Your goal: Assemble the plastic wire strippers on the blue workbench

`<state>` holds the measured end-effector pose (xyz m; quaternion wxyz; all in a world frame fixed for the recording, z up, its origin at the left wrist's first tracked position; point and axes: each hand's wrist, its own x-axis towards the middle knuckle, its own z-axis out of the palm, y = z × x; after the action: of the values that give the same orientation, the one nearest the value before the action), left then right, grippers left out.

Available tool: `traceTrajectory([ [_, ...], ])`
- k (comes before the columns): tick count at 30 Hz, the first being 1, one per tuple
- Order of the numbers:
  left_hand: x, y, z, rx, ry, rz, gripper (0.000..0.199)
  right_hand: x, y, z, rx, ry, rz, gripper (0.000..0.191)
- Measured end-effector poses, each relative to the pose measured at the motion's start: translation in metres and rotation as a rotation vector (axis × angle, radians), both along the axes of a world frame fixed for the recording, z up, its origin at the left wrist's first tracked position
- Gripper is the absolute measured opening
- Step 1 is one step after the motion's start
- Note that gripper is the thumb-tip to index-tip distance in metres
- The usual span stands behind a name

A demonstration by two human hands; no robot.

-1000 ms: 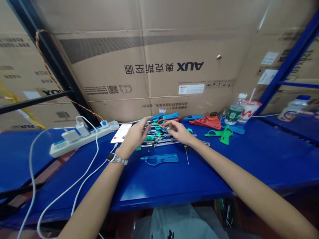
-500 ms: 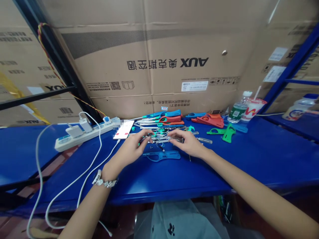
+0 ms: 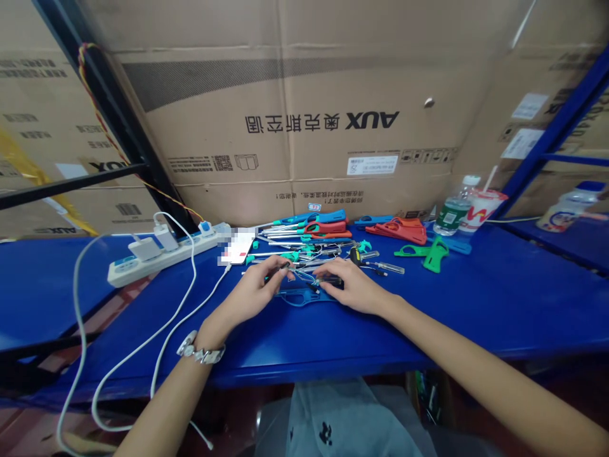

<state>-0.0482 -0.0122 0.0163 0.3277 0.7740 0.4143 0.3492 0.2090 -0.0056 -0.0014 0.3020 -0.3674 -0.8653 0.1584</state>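
Blue and glossy, the tabletop (image 3: 304, 346) spreads below the person's right hand (image 3: 356, 285) and left hand (image 3: 253, 287), near each other. Between them lies a flat blue plastic shell (image 3: 299, 298) with a looped guard, partly hidden. The right fingers grasp a dark, translucent cylinder (image 3: 337, 281); the left fingers pinch a small black piece (image 3: 286, 265), mostly covered.
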Motion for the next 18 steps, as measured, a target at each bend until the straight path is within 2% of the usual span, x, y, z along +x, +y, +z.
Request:
traceTrajectory([
  [4, 0.004, 0.002, 0.006, -0.045, -0.048, -0.015, 0.027, -0.002, -0.006, 0.003, 0.051, 0.005, -0.033, 0.030],
  [8, 0.006, 0.004, 0.011, -0.114, -0.095, 0.005, 0.034, -0.009, -0.010, 0.003, 0.112, 0.018, -0.156, 0.019],
  [12, 0.008, 0.004, 0.014, -0.187, -0.106, 0.011, 0.039, -0.015, -0.009, 0.000, 0.124, -0.050, -0.221, 0.019],
  [15, 0.008, 0.002, 0.015, -0.199, -0.129, -0.006, 0.039, -0.017, -0.008, -0.001, 0.128, -0.065, -0.223, 0.013],
  [18, 0.005, 0.000, 0.016, -0.193, -0.123, 0.002, 0.038, -0.015, -0.008, 0.001, 0.134, -0.042, -0.158, 0.012],
])
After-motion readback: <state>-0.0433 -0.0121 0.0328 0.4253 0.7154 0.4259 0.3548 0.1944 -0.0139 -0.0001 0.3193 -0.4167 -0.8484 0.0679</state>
